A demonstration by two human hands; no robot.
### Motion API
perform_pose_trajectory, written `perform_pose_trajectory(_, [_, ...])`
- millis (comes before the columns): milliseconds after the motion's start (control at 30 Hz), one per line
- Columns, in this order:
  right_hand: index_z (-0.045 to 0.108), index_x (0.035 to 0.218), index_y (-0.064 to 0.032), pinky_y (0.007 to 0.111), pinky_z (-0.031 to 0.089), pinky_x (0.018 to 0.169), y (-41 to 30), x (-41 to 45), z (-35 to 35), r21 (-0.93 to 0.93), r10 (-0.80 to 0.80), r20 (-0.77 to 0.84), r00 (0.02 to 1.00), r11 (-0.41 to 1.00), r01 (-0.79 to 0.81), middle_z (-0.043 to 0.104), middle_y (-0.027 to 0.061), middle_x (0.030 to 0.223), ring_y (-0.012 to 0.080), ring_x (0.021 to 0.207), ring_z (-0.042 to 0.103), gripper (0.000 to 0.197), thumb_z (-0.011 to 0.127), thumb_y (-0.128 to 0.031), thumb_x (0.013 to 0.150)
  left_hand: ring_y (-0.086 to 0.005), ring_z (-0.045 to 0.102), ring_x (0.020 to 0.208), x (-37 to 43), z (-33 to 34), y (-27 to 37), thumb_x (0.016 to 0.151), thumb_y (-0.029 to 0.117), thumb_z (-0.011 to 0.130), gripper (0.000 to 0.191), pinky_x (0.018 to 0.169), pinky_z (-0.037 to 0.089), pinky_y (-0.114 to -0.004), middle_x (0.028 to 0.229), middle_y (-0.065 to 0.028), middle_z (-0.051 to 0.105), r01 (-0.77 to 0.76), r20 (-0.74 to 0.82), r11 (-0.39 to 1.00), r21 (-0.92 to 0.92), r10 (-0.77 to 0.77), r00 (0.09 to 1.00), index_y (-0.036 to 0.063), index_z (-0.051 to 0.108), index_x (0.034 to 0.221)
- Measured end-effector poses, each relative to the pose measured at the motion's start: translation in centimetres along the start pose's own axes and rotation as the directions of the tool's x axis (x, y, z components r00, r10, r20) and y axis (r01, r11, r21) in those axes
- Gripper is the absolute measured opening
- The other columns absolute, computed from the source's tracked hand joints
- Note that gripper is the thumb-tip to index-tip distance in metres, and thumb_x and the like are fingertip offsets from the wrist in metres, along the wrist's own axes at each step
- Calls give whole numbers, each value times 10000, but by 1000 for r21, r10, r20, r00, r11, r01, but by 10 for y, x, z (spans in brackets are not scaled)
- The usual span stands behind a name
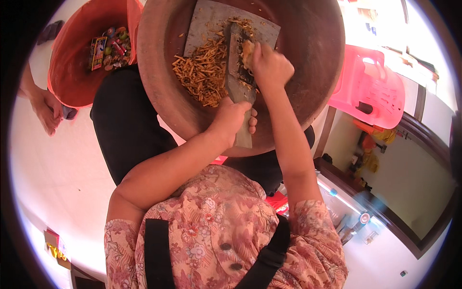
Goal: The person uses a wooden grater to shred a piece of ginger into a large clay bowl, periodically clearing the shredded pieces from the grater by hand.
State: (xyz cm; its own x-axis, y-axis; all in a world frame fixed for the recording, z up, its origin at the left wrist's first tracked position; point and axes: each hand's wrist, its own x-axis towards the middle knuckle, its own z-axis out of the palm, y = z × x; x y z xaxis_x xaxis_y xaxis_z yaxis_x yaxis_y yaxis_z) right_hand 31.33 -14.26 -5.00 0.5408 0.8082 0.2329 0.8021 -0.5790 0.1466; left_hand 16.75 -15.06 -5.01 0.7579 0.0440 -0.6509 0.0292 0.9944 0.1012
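Observation:
A large reddish-brown basin (pixel 303 94) sits at my lap. My left hand (pixel 229 119) grips the lower end of a long grater board (pixel 234 72), which leans inside the basin with its upper end on a flat grey board (pixel 209 21). In my right hand (pixel 272 67) is a yellowish chunk of root-like food (pixel 247 52), held at the grater's face; this hand is slightly blurred. A heap of orange-brown shreds (pixel 204 70) lies left of the grater, and smaller bits cling to the grater and the grey board.
Left of the basin stands a red bin (pixel 68 72) with wrappers and scraps inside. Another person's bare foot (pixel 47 108) is beside it. A pink plastic stool (pixel 379 83) stands on the right, near a dark-framed mirror (pixel 408 184). A small open box (pixel 57 247) sits at lower left.

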Motion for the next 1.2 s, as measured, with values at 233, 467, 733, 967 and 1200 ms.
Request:
perform_pose_trajectory(233, [689,747,-91,430,502,600,11,55,44,5,100,88,991,995,-101,648,158,697,320,661,644,311,482,-309,824,-193,506,519,4,5,9,836,47,457,92,429,424,-325,710,-115,515,-46,1,999,10,46,999,0,453,915])
perform_pose_trajectory(467, [697,793,-101,424,503,641,4,54,44,-23,154,171,973,988,-152,658,154,763,311,738,648,312,502,-344,814,-197,525,557,13,-6,9,846,55,468,121,443,444,-331,755,-135,529,-53,30,998,31,52,998,3,462,955])
perform_pose_trajectory(733, [695,804,-131,426,497,629,18,34,47,149,194,36,980,969,-198,642,162,720,341,710,631,302,570,-400,751,-187,500,516,1,4,3,835,43,458,122,420,422,-325,690,-111,501,-34,-5,999,-30,34,999,10,450,952])
perform_pose_trajectory(967, [650,661,-99,448,493,530,16,46,74,129,156,-181,971,983,-133,617,163,622,344,590,613,261,530,-306,765,-203,525,548,8,-3,4,847,58,466,131,445,451,-342,749,-130,522,-23,8,1000,6,23,1000,10,456,969])
perform_pose_trajectory(1200, [658,751,-102,465,492,555,9,40,78,81,166,-117,979,984,-157,621,172,635,350,621,623,253,510,-303,795,-221,529,560,23,-13,12,835,35,477,131,440,452,-351,754,-139,506,-90,49,996,20,88,995,1,459,960])
